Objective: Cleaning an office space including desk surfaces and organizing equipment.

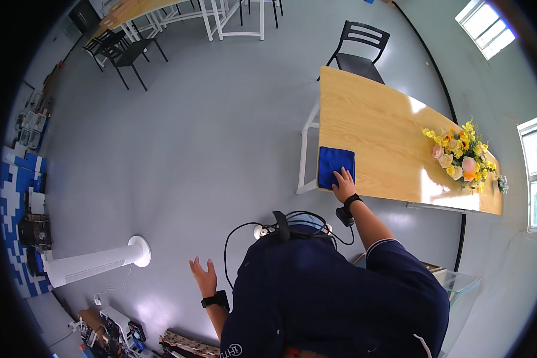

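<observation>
Head view, looking straight down: the right hand [343,184] lies flat, palm down, on a blue cloth [335,166], fingers spread over the cloth's near right corner and pressing on it rather than closed around it. The cloth sits flat at the near left corner of a long wooden table [382,131], its left edge level with the table's edge. A black band wraps the right wrist, and the forearm runs back to a dark blue short sleeve.

The left hand [204,278] hangs out to the left over the grey floor [221,131], open, fingers apart, holding nothing and touching nothing; it also wears a black wrist band.

Farther right on the table stands a bouquet of yellow and pink flowers [461,156]. A black chair [358,53] stands at the table's far end. On the floor, near left, a white tower fan [95,264] rises from its round base.
</observation>
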Tool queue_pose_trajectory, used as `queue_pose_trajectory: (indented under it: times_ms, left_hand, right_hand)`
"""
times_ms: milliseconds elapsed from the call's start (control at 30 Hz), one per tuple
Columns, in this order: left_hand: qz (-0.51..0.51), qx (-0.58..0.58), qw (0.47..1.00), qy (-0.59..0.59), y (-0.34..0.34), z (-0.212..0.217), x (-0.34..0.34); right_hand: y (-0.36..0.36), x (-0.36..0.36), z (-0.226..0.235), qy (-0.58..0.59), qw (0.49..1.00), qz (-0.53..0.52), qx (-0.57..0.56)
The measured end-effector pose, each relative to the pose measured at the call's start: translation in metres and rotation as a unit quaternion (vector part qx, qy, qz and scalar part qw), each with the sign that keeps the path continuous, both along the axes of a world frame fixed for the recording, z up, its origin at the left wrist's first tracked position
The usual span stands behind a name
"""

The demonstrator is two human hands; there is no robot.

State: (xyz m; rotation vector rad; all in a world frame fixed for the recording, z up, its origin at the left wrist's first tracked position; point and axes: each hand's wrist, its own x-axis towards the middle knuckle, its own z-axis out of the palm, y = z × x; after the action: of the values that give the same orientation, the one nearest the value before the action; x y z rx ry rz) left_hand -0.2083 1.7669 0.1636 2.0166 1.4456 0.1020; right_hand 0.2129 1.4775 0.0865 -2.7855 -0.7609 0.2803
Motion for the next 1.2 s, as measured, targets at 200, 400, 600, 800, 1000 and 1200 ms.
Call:
queue_pose_trajectory:
  times_ms: [200,400,600,800,1000,1200]
  left_hand:
    - [-0.015,-0.021,1.000,0.003,0.011,-0.005,0.004]
    - [-0.067,-0.075,0.995,0.020,0.022,-0.008,0.024]
    - [-0.134,-0.086,0.987,0.037,0.049,-0.011,0.061]
    - [-0.189,-0.093,0.976,0.054,0.089,-0.008,0.114]
    - [-0.282,-0.073,0.955,0.057,0.148,-0.014,0.185]
    - [-0.377,-0.043,0.923,0.059,0.171,0.001,0.269]
  right_hand:
    - [0.008,0.019,0.003,0.036,0.998,-0.044,0.026]
    - [0.035,0.012,0.026,0.010,0.997,-0.074,-0.020]
    - [0.043,0.013,0.024,0.010,0.989,-0.139,-0.044]
    - [0.050,0.019,0.031,0.071,0.980,-0.184,-0.040]
    - [0.054,0.021,0.033,0.093,0.976,-0.186,-0.058]
    - [0.052,0.022,0.033,0.116,0.973,-0.194,-0.051]
